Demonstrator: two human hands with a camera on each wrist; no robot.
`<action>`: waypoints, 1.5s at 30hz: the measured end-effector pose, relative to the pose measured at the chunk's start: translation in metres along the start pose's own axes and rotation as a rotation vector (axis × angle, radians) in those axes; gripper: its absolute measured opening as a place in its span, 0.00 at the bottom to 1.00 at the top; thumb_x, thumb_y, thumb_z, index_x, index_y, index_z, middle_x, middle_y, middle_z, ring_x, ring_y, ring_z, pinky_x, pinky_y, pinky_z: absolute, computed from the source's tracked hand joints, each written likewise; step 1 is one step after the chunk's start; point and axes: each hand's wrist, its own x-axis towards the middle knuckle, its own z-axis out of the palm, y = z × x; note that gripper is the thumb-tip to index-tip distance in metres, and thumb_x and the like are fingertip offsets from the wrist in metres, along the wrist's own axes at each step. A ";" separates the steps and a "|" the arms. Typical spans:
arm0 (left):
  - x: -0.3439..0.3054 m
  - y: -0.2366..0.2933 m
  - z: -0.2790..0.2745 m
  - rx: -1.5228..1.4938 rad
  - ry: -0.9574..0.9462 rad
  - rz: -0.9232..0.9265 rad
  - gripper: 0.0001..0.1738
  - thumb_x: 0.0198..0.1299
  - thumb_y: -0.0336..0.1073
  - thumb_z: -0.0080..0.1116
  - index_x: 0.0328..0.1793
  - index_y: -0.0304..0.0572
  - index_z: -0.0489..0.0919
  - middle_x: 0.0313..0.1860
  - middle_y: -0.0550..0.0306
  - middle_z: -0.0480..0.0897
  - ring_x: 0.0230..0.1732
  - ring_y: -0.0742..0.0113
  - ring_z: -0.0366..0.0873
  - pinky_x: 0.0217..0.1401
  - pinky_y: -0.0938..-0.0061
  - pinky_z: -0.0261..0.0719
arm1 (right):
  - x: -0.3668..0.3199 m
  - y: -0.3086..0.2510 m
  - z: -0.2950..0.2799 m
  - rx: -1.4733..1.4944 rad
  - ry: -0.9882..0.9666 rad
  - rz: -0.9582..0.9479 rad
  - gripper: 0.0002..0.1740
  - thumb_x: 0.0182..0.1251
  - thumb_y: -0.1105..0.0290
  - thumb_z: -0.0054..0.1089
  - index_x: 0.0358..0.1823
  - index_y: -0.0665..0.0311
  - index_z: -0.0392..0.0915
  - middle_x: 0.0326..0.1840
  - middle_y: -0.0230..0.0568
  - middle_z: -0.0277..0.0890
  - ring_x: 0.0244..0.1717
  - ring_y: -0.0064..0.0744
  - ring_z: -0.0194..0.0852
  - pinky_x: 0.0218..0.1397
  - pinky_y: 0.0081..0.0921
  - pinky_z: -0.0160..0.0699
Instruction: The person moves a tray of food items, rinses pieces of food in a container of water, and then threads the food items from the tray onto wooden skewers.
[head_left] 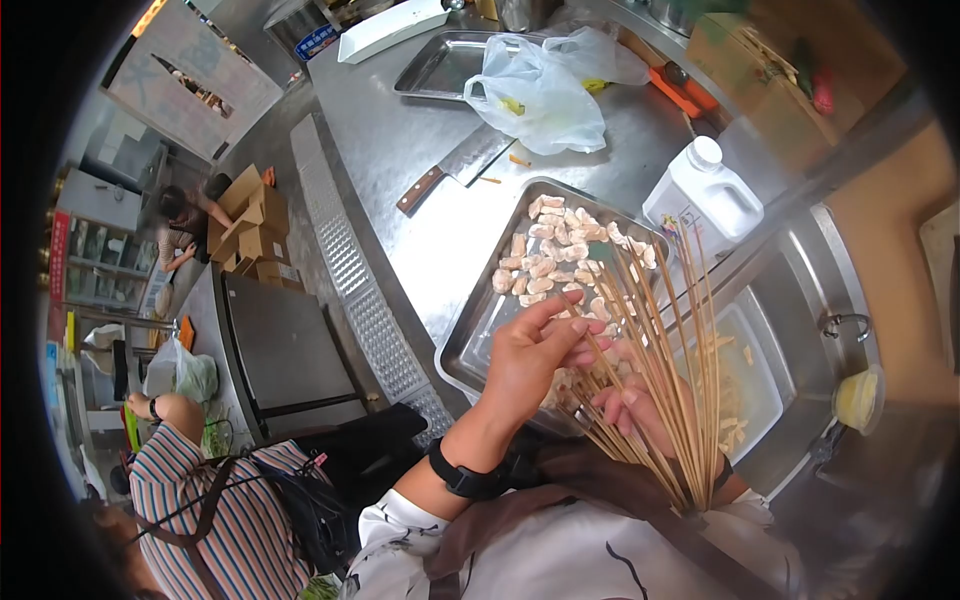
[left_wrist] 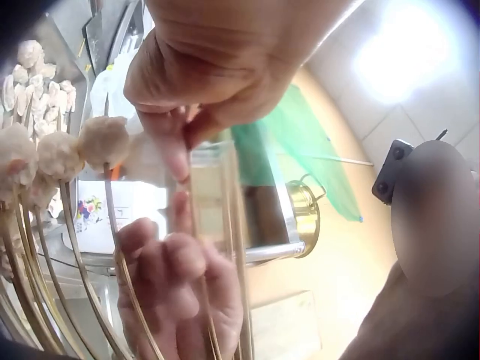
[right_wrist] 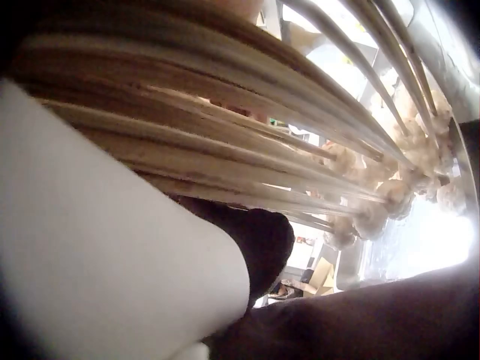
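My left hand pinches a thin wooden skewer between thumb and fingers. Below it, my right hand has its fingers curled round skewers. A fanned bundle of long skewers rises past that hand. Pale meat pieces are stuck on the ends of several in both wrist views. Beyond the hands, a metal tray holds loose pale pieces, partly hidden by the left hand.
On the steel counter lie a cleaver, plastic bags and an empty tray. A white jug stands right of the meat tray. The sink holds a tub. Two other people are at the left.
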 end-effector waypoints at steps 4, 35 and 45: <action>0.011 -0.003 -0.014 -0.003 -0.013 -0.062 0.20 0.65 0.32 0.50 0.60 0.28 0.68 0.44 0.46 0.81 0.41 0.63 0.82 0.41 0.75 0.82 | 0.005 -0.011 -0.002 -0.077 -0.075 0.147 0.26 0.69 0.75 0.44 0.68 0.68 0.57 0.29 0.39 0.71 0.25 0.19 0.62 0.31 0.14 0.64; 0.055 -0.037 -0.084 -0.782 -0.108 0.011 0.23 0.69 0.43 0.40 0.64 0.37 0.61 0.50 0.47 0.73 0.47 0.60 0.73 0.53 0.68 0.75 | 0.006 0.005 -0.008 -0.093 -0.029 0.189 0.24 0.68 0.71 0.50 0.65 0.61 0.65 0.39 0.37 0.74 0.39 0.16 0.67 0.43 0.19 0.70; 0.043 -0.022 -0.043 -0.786 -0.075 0.012 0.22 0.70 0.42 0.37 0.61 0.33 0.63 0.54 0.46 0.71 0.51 0.59 0.72 0.57 0.68 0.71 | 0.005 0.007 -0.009 -0.147 -0.090 0.186 0.24 0.68 0.70 0.49 0.66 0.62 0.64 0.35 0.32 0.73 0.37 0.15 0.65 0.40 0.16 0.69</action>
